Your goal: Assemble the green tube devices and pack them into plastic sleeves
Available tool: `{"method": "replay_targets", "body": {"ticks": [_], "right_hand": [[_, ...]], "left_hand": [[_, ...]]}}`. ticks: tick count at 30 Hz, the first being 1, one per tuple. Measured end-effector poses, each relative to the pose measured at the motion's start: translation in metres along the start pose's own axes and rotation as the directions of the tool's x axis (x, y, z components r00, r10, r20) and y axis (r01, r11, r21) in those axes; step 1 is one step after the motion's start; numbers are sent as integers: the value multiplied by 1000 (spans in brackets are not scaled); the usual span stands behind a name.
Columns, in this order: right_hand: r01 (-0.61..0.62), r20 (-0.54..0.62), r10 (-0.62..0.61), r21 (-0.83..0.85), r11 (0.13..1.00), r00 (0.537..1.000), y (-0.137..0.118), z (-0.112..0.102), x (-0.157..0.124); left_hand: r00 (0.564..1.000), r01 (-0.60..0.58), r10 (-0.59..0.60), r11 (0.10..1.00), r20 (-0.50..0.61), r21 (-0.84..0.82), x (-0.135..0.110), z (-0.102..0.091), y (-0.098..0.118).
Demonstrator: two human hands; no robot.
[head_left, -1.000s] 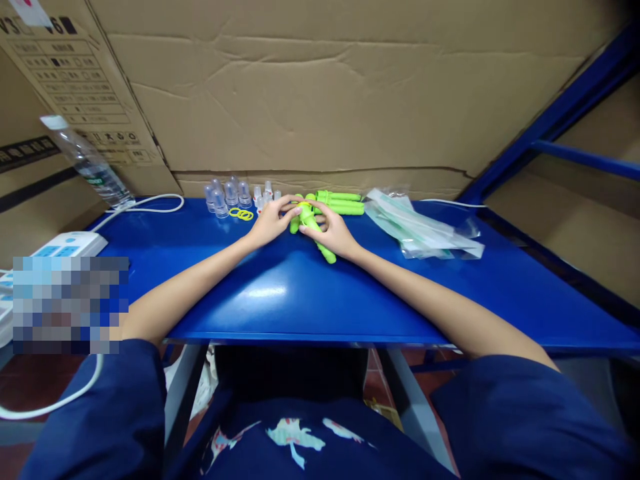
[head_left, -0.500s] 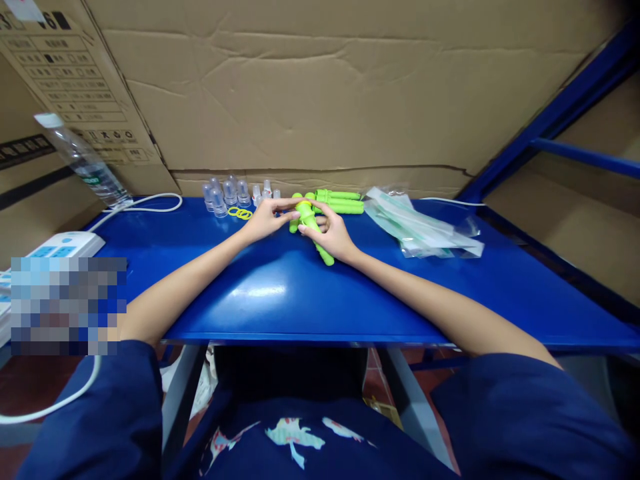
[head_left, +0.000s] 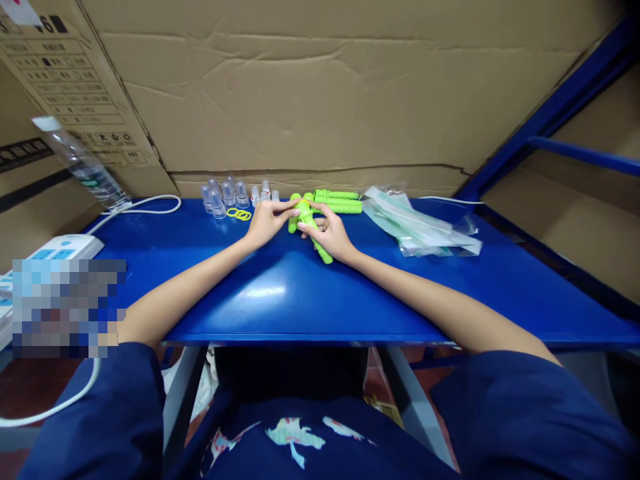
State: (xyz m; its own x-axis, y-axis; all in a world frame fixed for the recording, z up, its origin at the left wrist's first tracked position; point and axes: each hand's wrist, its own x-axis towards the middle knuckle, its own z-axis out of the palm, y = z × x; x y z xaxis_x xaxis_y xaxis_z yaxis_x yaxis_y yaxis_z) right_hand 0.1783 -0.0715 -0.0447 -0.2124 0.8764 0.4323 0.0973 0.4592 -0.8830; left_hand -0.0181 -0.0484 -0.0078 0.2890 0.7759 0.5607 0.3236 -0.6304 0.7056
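Observation:
A bright green plastic tube (head_left: 321,251) is held slantwise over the table, its lower end pointing toward me. My right hand (head_left: 334,235) wraps round its body, thumb on the near side. With fingers and thumb, my left hand (head_left: 267,219) grips the upper end, where a yellow ring (head_left: 305,201) shows at the rim. Behind my hands, several more green tubes (head_left: 340,206) lie on the table. Left of them are loose yellow rings (head_left: 243,215), clear plastic caps (head_left: 216,202) and smaller clear pieces (head_left: 265,193).
Clear plastic bags with pale green strips (head_left: 425,227) lie to the right on the blue table (head_left: 310,303). A water bottle (head_left: 83,163) and a white power strip (head_left: 75,247) with its cable stand left. Cardboard (head_left: 300,100) walls the back; a blue metal frame (head_left: 555,107) rises right.
Both hands stay on the green tube at nearly the same spot, with only slight shifts of the fingers at its ringed end. The whole view has moved a little.

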Motion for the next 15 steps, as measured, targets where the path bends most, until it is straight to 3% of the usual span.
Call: {"method": "replay_targets", "body": {"ticks": [15], "right_hand": [[7, 8, -7, -56, 998, 1000, -6, 2, -5]], "left_hand": [[991, 3, -2, 1000, -134, 7, -11, 14, 2]]}}
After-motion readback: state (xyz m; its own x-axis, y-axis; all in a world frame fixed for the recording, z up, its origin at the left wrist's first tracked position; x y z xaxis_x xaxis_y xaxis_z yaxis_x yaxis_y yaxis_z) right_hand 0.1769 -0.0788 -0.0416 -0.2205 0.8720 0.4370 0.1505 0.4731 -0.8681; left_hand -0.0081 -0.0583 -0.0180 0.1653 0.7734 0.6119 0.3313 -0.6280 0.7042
